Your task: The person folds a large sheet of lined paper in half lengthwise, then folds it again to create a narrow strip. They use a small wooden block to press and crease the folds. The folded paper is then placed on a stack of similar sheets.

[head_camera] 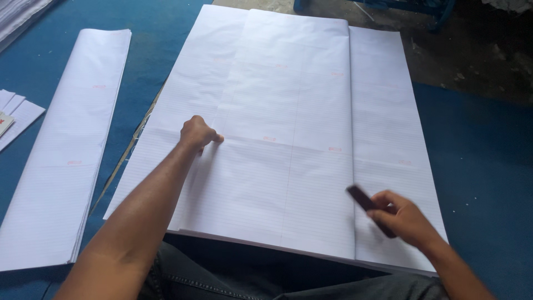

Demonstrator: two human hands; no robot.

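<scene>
A large stack of white ruled paper sheets (311, 83) lies flat in front of me on a blue surface. A folded top sheet (277, 183) covers the middle of the stack. My left hand (197, 133) is curled into a loose fist and presses on the left edge of that folded sheet. My right hand (405, 216) hovers over the lower right of the stack and grips a short dark stick-like tool (363, 198), which points up and to the left.
A second long pile of folded white sheets (66, 144) lies at the left. Smaller paper pieces (14, 119) sit at the far left edge. The blue cover (483, 166) ends at bare dirty floor (472, 50) at the top right. My knees are below the stack.
</scene>
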